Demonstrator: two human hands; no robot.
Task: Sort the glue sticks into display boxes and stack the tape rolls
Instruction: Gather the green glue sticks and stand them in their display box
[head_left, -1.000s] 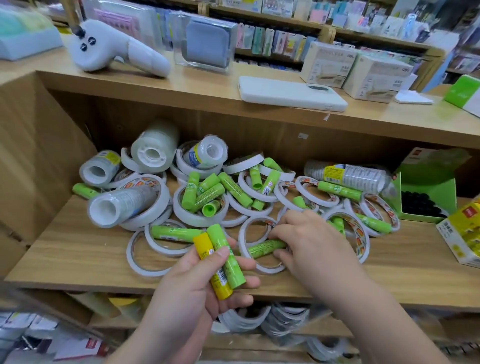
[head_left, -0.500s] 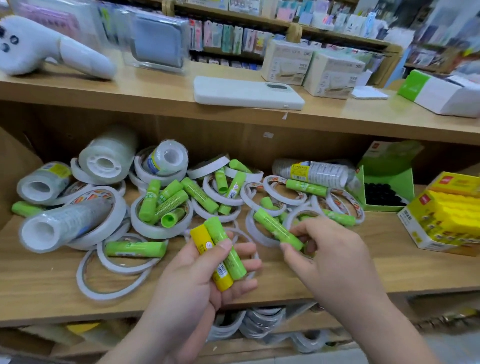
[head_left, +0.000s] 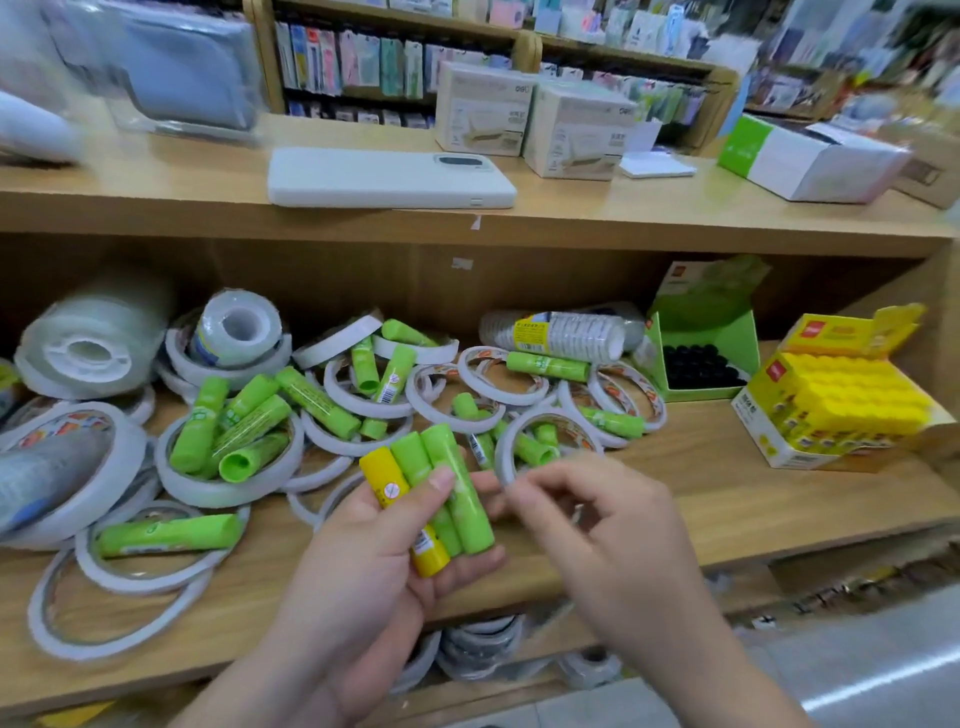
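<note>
Fingers (head_left: 470, 566) of the left hand (head_left: 363, 571) curl under three glue sticks, and the thumb presses on them from above, so this hand grips them. The yellow glue stick (head_left: 382, 470) is on the left of the bundle and two green glue sticks (head_left: 460, 488) lie beside it, all three touching, caps pointing far. The right hand (head_left: 608, 525) is just to the right of the bundle; its fingers are loosely bent and I see nothing between them. Its fingertips are very close to the right green stick, but the blur does not let me tell if they touch.

Behind the hands, on the wooden shelf (head_left: 727, 499), lies a mixed pile. Thin white tape rings (head_left: 223, 491) overlap each other from left to middle, with loose green sticks (head_left: 317, 400) on and inside them. One more green stick (head_left: 166, 535) lies alone at near left. Thick clear tape rolls (head_left: 88, 353) are at far left. At far right a green display box (head_left: 727, 332) stands open with dark caps inside, and right of it a yellow display box (head_left: 779, 452) is full of yellow sticks. On the upper shelf lies a white phone (head_left: 384, 176).
</note>
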